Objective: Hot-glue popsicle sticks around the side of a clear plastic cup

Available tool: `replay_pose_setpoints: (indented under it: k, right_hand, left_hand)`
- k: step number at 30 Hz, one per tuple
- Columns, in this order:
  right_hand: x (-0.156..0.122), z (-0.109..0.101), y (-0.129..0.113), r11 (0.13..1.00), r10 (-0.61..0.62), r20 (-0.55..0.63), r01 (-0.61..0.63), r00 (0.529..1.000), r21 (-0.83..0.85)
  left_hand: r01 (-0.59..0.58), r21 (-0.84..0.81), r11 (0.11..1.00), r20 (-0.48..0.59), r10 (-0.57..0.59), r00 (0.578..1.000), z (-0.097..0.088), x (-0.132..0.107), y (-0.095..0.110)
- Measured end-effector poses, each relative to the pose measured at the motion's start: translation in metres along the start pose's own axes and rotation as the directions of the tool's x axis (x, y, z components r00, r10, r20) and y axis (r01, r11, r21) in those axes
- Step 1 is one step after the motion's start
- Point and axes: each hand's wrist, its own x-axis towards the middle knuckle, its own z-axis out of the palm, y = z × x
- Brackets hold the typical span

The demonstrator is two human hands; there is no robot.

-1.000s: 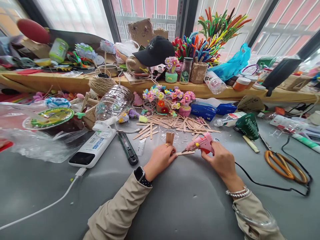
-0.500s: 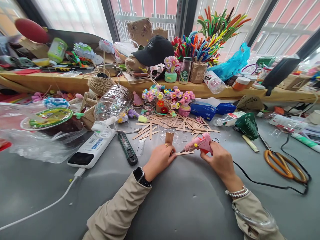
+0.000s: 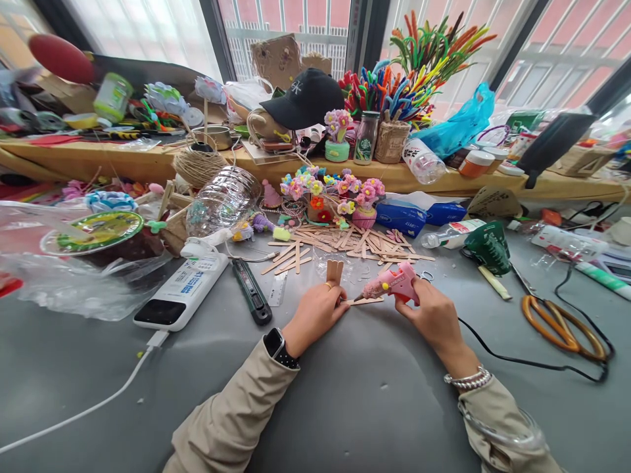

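My right hand (image 3: pixel 432 318) grips a pink glue gun (image 3: pixel 394 284), its nozzle pointing left and down at a flat wooden craft stick (image 3: pixel 367 301) on the grey table. My left hand (image 3: pixel 315 314) is closed, pinching that stick's left end. A short piece made of upright sticks (image 3: pixel 335 270) rises just behind its fingers; whether the hand also holds it I cannot tell. The glue gun's black cord (image 3: pixel 517 363) trails right across the table. A pile of loose craft sticks (image 3: pixel 345 244) lies a little beyond both hands.
A white power bank (image 3: pixel 182 290), a green-black utility knife (image 3: pixel 252 292) and a clear ruler (image 3: pixel 279 288) lie left of the hands. Orange scissors (image 3: pixel 562 325) and a green tool (image 3: pixel 489 248) sit right. Small flower pots (image 3: pixel 340 197), a plastic bottle and pipe cleaners crowd the back.
The glue gun's nozzle has crept slightly left along the flat stick. Both hands otherwise stay in place.
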Motion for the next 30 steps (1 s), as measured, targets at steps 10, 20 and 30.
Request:
replay_pose_setpoints:
  k: [10, 20, 30]
  right_hand:
    - [-0.0005, 0.0003, -0.0009, 0.999, 0.018, 0.025, -0.019, 1.0, 0.036]
    - [-0.001, 0.0022, -0.0008, 0.999, 0.002, 0.013, -0.003, 1.0, 0.04]
    - [-0.0009, 0.0022, -0.0005, 0.999, 0.006, 0.019, -0.007, 1.0, 0.048]
  left_hand:
    - [-0.004, -0.023, 1.0, -0.013, 0.003, 1.0, 0.0005, 0.0001, -0.0004]
    - [-0.003, -0.022, 1.0, -0.014, 0.003, 1.0, 0.0005, -0.0004, -0.0003]
    - [0.009, -0.025, 1.0, -0.014, -0.009, 1.0, 0.0007, -0.0003, 0.0003]
